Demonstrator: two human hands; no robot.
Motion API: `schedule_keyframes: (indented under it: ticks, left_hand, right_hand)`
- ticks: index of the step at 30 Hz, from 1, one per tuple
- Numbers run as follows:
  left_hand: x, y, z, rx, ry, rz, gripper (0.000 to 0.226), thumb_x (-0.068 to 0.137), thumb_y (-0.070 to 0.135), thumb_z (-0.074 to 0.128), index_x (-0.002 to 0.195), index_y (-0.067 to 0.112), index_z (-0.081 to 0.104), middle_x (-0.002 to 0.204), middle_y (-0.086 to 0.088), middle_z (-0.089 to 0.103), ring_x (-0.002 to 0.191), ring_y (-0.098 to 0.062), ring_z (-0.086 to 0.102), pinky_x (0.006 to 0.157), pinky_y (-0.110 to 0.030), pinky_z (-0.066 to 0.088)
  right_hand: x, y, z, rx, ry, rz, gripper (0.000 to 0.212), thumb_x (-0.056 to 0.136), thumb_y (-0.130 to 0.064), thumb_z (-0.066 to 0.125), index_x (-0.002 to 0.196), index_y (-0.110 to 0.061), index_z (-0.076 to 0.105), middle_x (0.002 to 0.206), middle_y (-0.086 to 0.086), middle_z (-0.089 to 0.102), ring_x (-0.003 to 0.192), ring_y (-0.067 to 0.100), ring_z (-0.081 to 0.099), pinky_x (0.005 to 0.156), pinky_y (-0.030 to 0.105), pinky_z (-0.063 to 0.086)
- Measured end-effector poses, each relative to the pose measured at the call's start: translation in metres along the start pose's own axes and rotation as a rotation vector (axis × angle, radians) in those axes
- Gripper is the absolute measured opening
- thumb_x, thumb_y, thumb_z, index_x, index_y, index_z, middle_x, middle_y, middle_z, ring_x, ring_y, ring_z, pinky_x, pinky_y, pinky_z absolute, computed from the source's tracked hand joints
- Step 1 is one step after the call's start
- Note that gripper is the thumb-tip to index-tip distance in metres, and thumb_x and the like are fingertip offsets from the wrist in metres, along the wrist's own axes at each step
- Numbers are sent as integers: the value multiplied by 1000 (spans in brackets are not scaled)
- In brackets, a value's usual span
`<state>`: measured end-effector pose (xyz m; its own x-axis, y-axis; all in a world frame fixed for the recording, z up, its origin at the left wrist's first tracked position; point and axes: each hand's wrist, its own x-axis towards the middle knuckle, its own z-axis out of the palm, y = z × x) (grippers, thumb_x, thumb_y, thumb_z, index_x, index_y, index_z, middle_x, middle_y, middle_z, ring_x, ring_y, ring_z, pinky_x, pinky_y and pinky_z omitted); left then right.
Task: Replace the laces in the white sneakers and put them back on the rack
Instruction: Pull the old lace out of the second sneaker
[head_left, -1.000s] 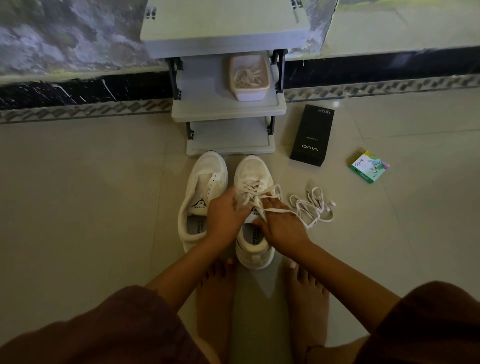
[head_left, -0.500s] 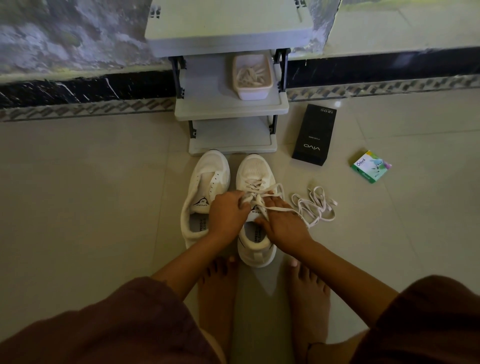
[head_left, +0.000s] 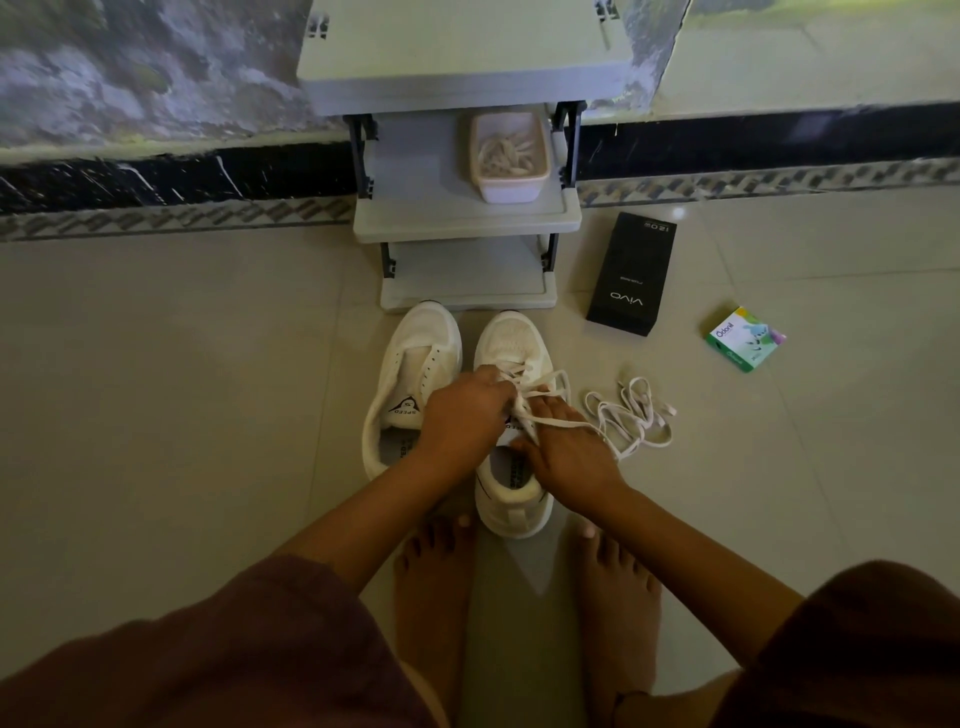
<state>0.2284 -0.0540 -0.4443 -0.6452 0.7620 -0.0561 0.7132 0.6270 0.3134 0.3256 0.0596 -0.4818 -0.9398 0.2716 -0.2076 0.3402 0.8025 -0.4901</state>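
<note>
A: Entry, head view. Where are the sneakers?

B: Both on the floor tiles (head_left: 156, 415), side by side, toes just short of the rack's (head_left: 467, 218) bottom shelf. Neither is on the rack. The unlaced sneaker (head_left: 415, 353) has bare eyelets. The laced sneaker (head_left: 511, 343) beside it carries a lace (head_left: 548, 375) partway up the eyelets.

A: Hands?

B: Left hand (head_left: 465, 415) sits over the laced sneaker's throat, fingers curled down and pinching the lace at the crossing. Right hand (head_left: 563, 447) lies across the tongue and collar. One strand of the lace runs over its back toward the floor (whether the fingers underneath grip anything I cannot tell; they are hidden).

A: Other items?

B: A spare lace (head_left: 631, 415) lies in loose loops on the tiles just beside the laced sneaker. A pale tub (head_left: 509, 189) of white strips stands on the rack's middle shelf. A black box (head_left: 631, 275) and a small green box (head_left: 745, 338) lie on the floor, past the spare lace. Two bare feet (head_left: 434, 582) are planted just behind the sneakers' heels.
</note>
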Motion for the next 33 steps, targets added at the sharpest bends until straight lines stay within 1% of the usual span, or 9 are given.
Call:
schedule_keyframes:
  ticks: [6, 8, 12, 16, 18, 20, 25, 28, 33]
  left_hand:
    - [13, 5, -1, 318, -5, 111, 33, 86, 39, 60, 108, 14, 60, 113, -3, 55, 102, -20, 52, 68, -26, 34]
    - [13, 2, -8, 59, 4, 5, 20, 88, 29, 60, 100, 14, 66, 107, -1, 57, 100, -18, 53, 73, -26, 40]
    - [10, 6, -45, -980, -24, -266, 8, 88, 14, 62, 93, 15, 68, 90, 5, 66, 84, -3, 63, 72, -13, 51]
    - [28, 10, -76, -1212, 212, -415, 18, 91, 15, 58, 107, 14, 63, 89, 5, 64, 78, -6, 60, 64, -16, 52]
    - [35, 0, -78, -1113, 229, -504, 43, 90, 16, 60, 131, 11, 50, 111, -2, 61, 97, -14, 60, 81, -25, 54]
    - [32, -10, -72, -709, 91, -488, 55, 87, 16, 64, 138, 13, 43, 132, -8, 53, 115, -22, 53, 97, -36, 47]
    - [9, -16, -44, -436, -441, -163, 60, 80, 20, 72, 135, 15, 48, 131, -7, 56, 115, -18, 52, 97, -30, 41]
    - [9, -20, -32, -328, -449, -105, 69, 79, 26, 73, 140, 15, 43, 140, -5, 48, 128, -21, 45, 105, -34, 38]
    - [5, -23, -20, -180, -391, -38, 70, 81, 36, 70, 141, 19, 40, 149, -4, 37, 132, -22, 39, 106, -33, 33]
  right_hand:
    - [-2, -1, -5, 5, 15, -28, 61, 96, -42, 42, 148, -16, 22, 153, 7, 26, 139, 24, 29, 112, 34, 26]
    - [-2, -2, -6, -23, 5, -31, 61, 97, -43, 40, 149, -16, 21, 153, 8, 27, 138, 24, 30, 112, 33, 28]
    - [-5, -2, -7, -92, -15, -56, 61, 98, -44, 36, 148, -13, 20, 154, 9, 23, 141, 22, 23, 114, 32, 17]
    - [-5, -3, -11, -137, -44, -50, 64, 98, -48, 32, 149, -14, 16, 157, 7, 16, 144, 20, 16, 115, 30, 12]
    - [-5, -4, -15, -150, -58, -48, 66, 96, -51, 34, 148, -14, 18, 155, 6, 20, 142, 21, 21, 114, 33, 18]
    - [-2, -5, -21, -119, -48, -34, 65, 94, -51, 41, 145, -14, 27, 150, 8, 31, 132, 24, 37, 105, 34, 34]
    - [7, -13, -34, 75, 82, 5, 42, 89, -33, 57, 124, -16, 44, 100, 5, 64, 84, 21, 63, 70, 32, 52]
    - [18, -21, -35, -86, 20, -38, 36, 91, -26, 52, 124, -17, 42, 84, 4, 58, 75, 20, 60, 62, 27, 47]
    - [37, -30, -45, -313, -90, -91, 34, 89, -39, 54, 117, -20, 55, 107, 5, 61, 92, 21, 59, 71, 27, 35]
